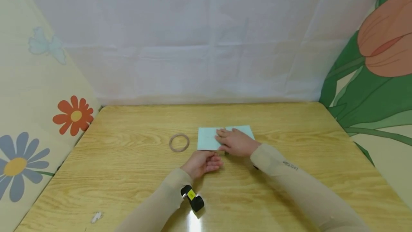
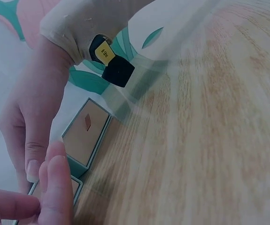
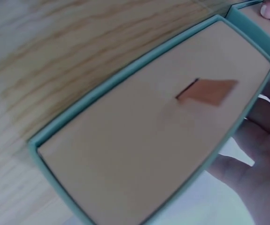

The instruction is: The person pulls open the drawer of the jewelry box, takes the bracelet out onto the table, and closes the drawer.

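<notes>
The left hand is in front of the left box, palm side partly up, its fingers bent. Its thumb and fingers come close together at the box's front, but whether they pinch anything cannot be told. The right hand lies over the tops, its fingers nearly straight and reaching onto the left box. It does not curl round anything.

The 2 boxes sit side by side on the table, just past the hands. The right box has a tan front with a small orange-brown tab sticking out.

The step looks like holding the boxes steady while the left hand works at the front. To do it well, the right hand should press down gently so the left box cannot slide, and the left hand should move straight, not sideways.

A ring lies to the left, apart from the boxes. No brand shows on the boxes. The right sleeve has dark writing, too small to read. The yellow label on the right wrist strap has marks that cannot be read for sure.
</notes>
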`<state>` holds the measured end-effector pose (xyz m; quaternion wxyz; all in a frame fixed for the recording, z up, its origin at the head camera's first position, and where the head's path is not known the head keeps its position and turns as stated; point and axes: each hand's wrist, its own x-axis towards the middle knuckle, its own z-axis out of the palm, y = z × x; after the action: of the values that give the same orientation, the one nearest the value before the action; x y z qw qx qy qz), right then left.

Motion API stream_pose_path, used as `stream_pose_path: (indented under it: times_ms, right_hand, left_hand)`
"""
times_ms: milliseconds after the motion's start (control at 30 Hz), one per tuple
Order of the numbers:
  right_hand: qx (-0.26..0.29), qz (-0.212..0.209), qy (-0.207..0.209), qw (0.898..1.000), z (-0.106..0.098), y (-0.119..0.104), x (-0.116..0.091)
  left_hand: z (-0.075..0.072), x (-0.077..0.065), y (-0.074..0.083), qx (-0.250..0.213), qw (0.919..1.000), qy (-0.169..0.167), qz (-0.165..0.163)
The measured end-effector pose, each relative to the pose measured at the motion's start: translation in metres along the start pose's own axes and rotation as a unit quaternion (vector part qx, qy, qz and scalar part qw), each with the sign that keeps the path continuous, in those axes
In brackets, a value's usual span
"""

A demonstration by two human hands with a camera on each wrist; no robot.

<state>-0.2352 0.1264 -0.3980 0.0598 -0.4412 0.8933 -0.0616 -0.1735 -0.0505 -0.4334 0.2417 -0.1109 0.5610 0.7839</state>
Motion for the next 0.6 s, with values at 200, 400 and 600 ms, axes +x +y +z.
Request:
stream_pose_path:
  times_ms: [200,400,600]
  right_hand:
    - [0.017,0.008,-0.006,1.000,-0.003,-0.002,0.001]
    - [0.098,0.015,0.020,0.995,-0.006,0.002,0.000]
    - [0.223,0.059,0.091,0.969,-0.006,0.007,-0.011]
  left_hand:
    - [0.002,-0.004,0.003,0.022,0.9997,-0.014,0.002]
    - [0.011,-0.011,0.011,0.096,0.9934,-0.016,0.061]
    - [0.025,-0.013,0.021,0.226,0.9530,0.025,0.200]
